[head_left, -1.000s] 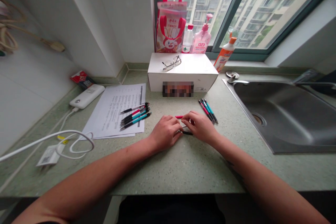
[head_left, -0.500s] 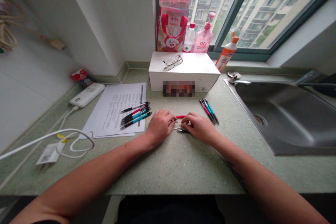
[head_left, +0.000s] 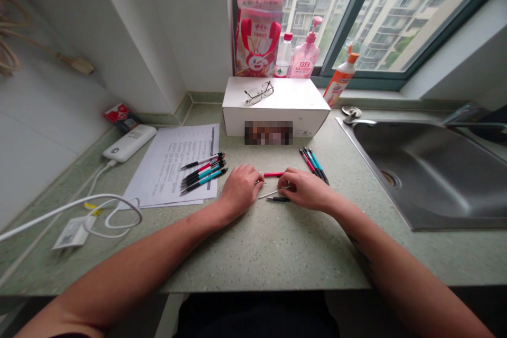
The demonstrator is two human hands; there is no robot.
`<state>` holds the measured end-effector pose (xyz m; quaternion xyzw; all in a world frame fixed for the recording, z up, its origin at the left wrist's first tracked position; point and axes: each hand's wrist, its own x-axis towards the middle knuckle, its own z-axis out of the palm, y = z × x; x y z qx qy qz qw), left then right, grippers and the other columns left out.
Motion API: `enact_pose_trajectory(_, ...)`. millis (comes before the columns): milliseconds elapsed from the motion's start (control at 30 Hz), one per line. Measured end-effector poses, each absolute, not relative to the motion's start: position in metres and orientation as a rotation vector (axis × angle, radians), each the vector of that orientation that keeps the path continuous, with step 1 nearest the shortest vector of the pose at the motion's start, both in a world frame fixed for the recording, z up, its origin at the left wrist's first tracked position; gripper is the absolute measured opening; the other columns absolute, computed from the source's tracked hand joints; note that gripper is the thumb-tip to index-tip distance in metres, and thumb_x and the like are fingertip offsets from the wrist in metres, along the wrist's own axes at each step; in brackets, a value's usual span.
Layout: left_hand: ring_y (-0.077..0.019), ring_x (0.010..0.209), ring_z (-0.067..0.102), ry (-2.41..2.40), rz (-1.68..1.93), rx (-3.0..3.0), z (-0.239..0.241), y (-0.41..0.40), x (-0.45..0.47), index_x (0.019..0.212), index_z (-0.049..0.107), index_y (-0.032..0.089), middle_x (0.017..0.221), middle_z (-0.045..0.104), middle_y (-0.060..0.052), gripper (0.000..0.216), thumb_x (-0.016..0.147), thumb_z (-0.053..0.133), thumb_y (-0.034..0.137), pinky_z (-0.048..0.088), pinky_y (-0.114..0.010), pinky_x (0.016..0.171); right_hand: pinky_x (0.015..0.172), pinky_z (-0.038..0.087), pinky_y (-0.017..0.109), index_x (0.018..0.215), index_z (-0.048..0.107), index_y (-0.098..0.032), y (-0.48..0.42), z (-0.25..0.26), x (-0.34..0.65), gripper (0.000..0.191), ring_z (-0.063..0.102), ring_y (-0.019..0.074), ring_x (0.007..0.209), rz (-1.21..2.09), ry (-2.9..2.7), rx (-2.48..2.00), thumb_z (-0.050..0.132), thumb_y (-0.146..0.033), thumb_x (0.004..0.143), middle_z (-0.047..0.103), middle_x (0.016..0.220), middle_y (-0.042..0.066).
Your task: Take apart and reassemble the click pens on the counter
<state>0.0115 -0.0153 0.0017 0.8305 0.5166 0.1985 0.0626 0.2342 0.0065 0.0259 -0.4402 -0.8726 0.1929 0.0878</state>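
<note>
Both my hands rest on the green speckled counter point(head_left: 269, 253). My left hand point(head_left: 238, 190) is curled, its fingertips near the end of a red pen barrel point(head_left: 273, 175). My right hand point(head_left: 307, 190) pinches a thin pale refill point(head_left: 269, 193) that slants toward the left hand. A black pen tip piece point(head_left: 276, 199) lies just below it. What the left fingers hold, if anything, is hidden.
Several pens point(head_left: 203, 171) lie on papers point(head_left: 174, 169) to the left; a few more pens point(head_left: 314, 163) lie to the right. A white box point(head_left: 277, 105) with glasses point(head_left: 259, 93) stands behind. A steel sink point(head_left: 431, 174) is right; a power bank point(head_left: 129, 143) and cables point(head_left: 99, 211) are left.
My hands have drawn slightly apart, uncovering the red barrel, the thin refill and the black tip piece between them. The right hand now pinches the refill's end.
</note>
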Motion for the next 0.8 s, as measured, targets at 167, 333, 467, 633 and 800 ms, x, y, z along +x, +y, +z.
enact_pose_trajectory(167, -0.0240, 0.090, 0.058, 1.597, 0.571, 2.544, 0.003, -0.016, 0.012, 0.090, 0.066, 0.017, 0.091, 0.067, -0.005, 0.005, 0.094, 0.064, 0.020, 0.041, -0.037, 0.079, 0.070, 0.041, 0.026, 0.084, 0.067, -0.021, 0.010, 0.027, 0.238, 0.009, 0.062, 0.0164, 0.078, 0.392, -2.661, -1.417, 0.060, -0.018, 0.088, 0.067, 0.089, 0.003)
enact_pose_trajectory(333, -0.0258, 0.090, 0.058, 1.638, 0.436, 2.617, 0.003, -0.018, 0.012, 0.091, 0.066, 0.016, 0.091, 0.067, -0.007, 0.008, 0.096, 0.060, 0.020, 0.040, -0.039, 0.078, 0.072, 0.042, 0.026, 0.085, 0.067, -0.021, 0.013, 0.026, 0.240, 0.009, 0.064, 0.0169, 0.081, 0.330, -2.688, -1.494, 0.059, -0.019, 0.089, 0.068, 0.091, 0.004)
enact_pose_trajectory(467, -0.0264, 0.091, 0.058, 1.676, 0.370, 2.644, 0.003, -0.018, 0.012, 0.092, 0.066, 0.016, 0.093, 0.067, -0.009, 0.011, 0.097, 0.057, 0.017, 0.040, -0.039, 0.077, 0.072, 0.044, 0.028, 0.085, 0.067, -0.021, 0.014, 0.027, 0.241, 0.009, 0.064, 0.0178, 0.081, 0.327, -2.689, -1.493, 0.059, -0.019, 0.089, 0.068, 0.091, 0.004)
enact_pose_trajectory(633, -0.0265, 0.091, 0.057, 1.655, 0.400, 2.638, 0.002, -0.017, 0.012, 0.091, 0.067, 0.016, 0.092, 0.067, -0.009, 0.011, 0.096, 0.059, 0.020, 0.040, -0.038, 0.076, 0.070, 0.045, 0.029, 0.083, 0.067, -0.022, 0.015, 0.024, 0.242, 0.009, 0.064, 0.0183, 0.079, 0.327, -2.669, -1.436, 0.061, -0.019, 0.088, 0.068, 0.089, 0.004)
enact_pose_trajectory(800, -0.0253, 0.089, 0.057, 1.608, 0.474, 2.622, 0.001, -0.019, 0.014, 0.091, 0.066, 0.016, 0.091, 0.066, -0.008, 0.009, 0.096, 0.060, 0.022, 0.041, -0.038, 0.077, 0.071, 0.045, 0.030, 0.085, 0.067, -0.021, 0.011, 0.017, 0.235, 0.010, 0.063, 0.0187, 0.079, 0.318, -2.647, -1.348, 0.058, -0.019, 0.090, 0.067, 0.089, 0.006)
